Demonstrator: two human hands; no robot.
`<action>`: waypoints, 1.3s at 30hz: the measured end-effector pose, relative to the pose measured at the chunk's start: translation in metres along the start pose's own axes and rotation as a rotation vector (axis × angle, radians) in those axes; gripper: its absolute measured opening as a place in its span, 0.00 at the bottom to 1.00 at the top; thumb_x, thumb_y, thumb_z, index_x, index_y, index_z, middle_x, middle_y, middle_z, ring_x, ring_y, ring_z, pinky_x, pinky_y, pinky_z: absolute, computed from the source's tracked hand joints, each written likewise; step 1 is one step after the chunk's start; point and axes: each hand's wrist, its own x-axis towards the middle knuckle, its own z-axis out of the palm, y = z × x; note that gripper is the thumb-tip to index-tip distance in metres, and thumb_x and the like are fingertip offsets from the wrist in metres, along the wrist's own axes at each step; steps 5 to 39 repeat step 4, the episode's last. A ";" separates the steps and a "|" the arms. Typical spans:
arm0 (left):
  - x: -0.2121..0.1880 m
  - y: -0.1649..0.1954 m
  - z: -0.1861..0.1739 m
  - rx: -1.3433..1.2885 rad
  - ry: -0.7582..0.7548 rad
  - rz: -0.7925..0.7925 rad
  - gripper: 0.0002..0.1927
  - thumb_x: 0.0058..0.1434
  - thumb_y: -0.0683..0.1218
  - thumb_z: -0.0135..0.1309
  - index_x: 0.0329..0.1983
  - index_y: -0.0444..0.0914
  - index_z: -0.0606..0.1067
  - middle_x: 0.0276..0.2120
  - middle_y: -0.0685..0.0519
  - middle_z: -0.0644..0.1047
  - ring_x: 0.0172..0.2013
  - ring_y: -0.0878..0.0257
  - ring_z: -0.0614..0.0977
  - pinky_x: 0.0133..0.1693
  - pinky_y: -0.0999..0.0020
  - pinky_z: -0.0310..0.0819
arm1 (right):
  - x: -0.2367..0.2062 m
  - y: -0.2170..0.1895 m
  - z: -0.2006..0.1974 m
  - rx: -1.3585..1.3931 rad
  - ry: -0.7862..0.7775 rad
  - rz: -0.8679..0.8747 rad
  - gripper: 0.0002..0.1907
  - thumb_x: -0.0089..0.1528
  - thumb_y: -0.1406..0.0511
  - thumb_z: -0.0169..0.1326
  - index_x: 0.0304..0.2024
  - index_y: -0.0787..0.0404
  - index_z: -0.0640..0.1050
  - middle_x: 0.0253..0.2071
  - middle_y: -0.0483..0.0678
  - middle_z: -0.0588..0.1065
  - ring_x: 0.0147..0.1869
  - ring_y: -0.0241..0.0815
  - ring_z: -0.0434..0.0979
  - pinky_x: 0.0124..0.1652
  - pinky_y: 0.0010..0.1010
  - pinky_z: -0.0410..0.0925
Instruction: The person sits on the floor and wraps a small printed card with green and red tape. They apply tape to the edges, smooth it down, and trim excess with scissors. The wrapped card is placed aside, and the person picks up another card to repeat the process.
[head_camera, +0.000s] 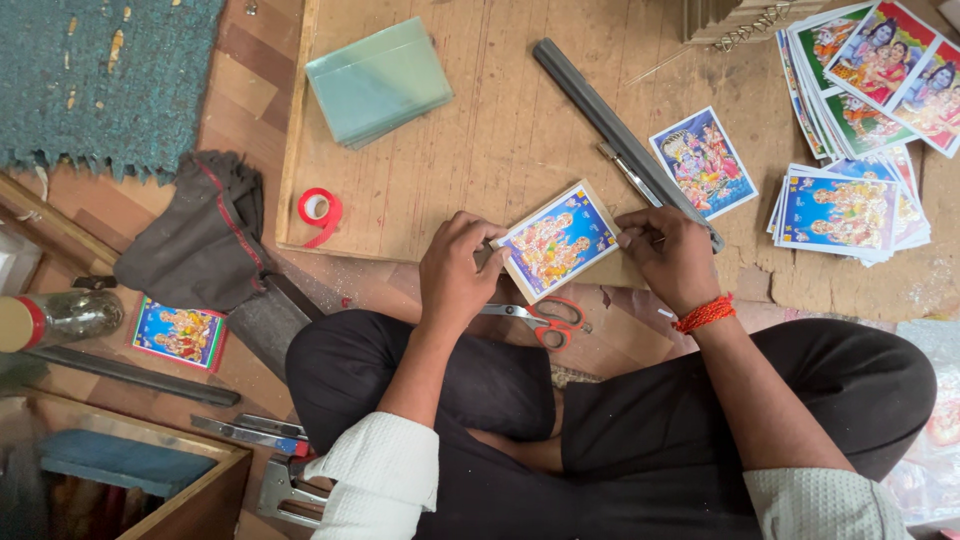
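Observation:
A small colourful picture card backed on a tan board (556, 240) lies tilted at the near edge of a plywood work board (480, 120). My left hand (458, 268) pinches its left edge. My right hand (668, 252), with a red thread on the wrist, grips its right edge. Red-handled scissors (540, 316) lie just below the card, near my crossed legs. A long grey metal ruler (610, 125) and a thin blade tool (632, 175) lie beyond my right hand.
A stack of glass panes (378, 82) and a red tape roll (319, 211) sit to the left. Loose prints (702, 160) and piles of prints (840, 210) lie at right. A dark cloth (205, 235), a framed picture (180, 333) and a staple gun (285, 490) lie on the floor.

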 end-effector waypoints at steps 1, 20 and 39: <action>0.000 0.000 0.000 0.001 0.001 0.004 0.11 0.55 0.42 0.65 0.40 0.42 0.79 0.38 0.56 0.76 0.38 0.58 0.78 0.39 0.62 0.74 | 0.000 -0.002 0.000 -0.004 0.003 -0.009 0.10 0.61 0.72 0.61 0.46 0.66 0.82 0.38 0.52 0.81 0.39 0.37 0.82 0.40 0.28 0.73; -0.001 0.001 0.000 -0.028 0.001 -0.010 0.10 0.56 0.42 0.64 0.41 0.42 0.79 0.39 0.55 0.76 0.38 0.58 0.79 0.40 0.63 0.75 | -0.002 0.005 -0.012 -0.023 0.000 -0.023 0.12 0.63 0.70 0.59 0.49 0.64 0.81 0.41 0.54 0.81 0.42 0.40 0.83 0.41 0.30 0.74; -0.001 0.001 0.000 -0.028 0.001 -0.010 0.10 0.56 0.42 0.64 0.41 0.42 0.79 0.39 0.55 0.76 0.38 0.58 0.79 0.40 0.63 0.75 | -0.002 0.005 -0.012 -0.023 0.000 -0.023 0.12 0.63 0.70 0.59 0.49 0.64 0.81 0.41 0.54 0.81 0.42 0.40 0.83 0.41 0.30 0.74</action>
